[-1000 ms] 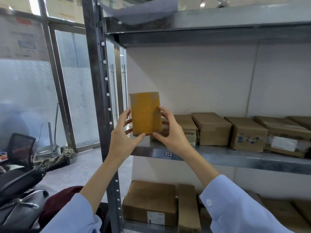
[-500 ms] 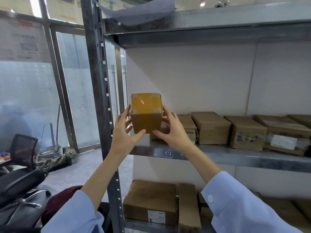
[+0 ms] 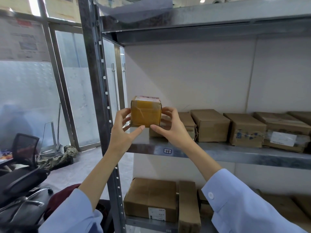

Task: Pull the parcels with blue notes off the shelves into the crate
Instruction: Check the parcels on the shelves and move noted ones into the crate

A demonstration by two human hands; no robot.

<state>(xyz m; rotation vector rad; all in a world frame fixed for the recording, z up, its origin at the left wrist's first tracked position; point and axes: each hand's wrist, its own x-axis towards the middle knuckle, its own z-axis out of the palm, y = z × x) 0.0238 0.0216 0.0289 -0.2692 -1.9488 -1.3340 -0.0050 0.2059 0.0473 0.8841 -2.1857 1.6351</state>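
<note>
Closest in: a pale blue left sleeve (image 3: 72,214) and right sleeve (image 3: 244,204), with bare forearms reaching up and forward. Just past the left sleeve, something dark red (image 3: 62,195) and a black office chair (image 3: 21,174), low on the left.

Straight ahead on the lower shelf (image 3: 143,223), a wide brown box (image 3: 151,197) with a white label on its front, touching a narrow upright box (image 3: 188,206) on its right.

Higher up, left hand (image 3: 122,133) and right hand (image 3: 171,130) gripping a small box (image 3: 145,113) from either side at the left end of the middle shelf (image 3: 235,155), just right of the grey steel post (image 3: 101,98). Fingers curled round the side faces, thumbs tucked at the lower front edge, tips nearly meeting. Front face covered in yellowish tape, a pale pinkish label on top. Resting on the shelf or held just above it: cannot tell.

Directly behind the right hand, another brown box (image 3: 186,121). Then a row running right along the same shelf: a plain box (image 3: 210,125), one with blue marks (image 3: 245,132) on its front, one with a white label (image 3: 284,137) under clear film.

Behind all this, a white wall (image 3: 193,73); overhead, the upper shelf (image 3: 202,19); far left, frosted glass panels (image 3: 79,101) and a poster (image 3: 21,41).
</note>
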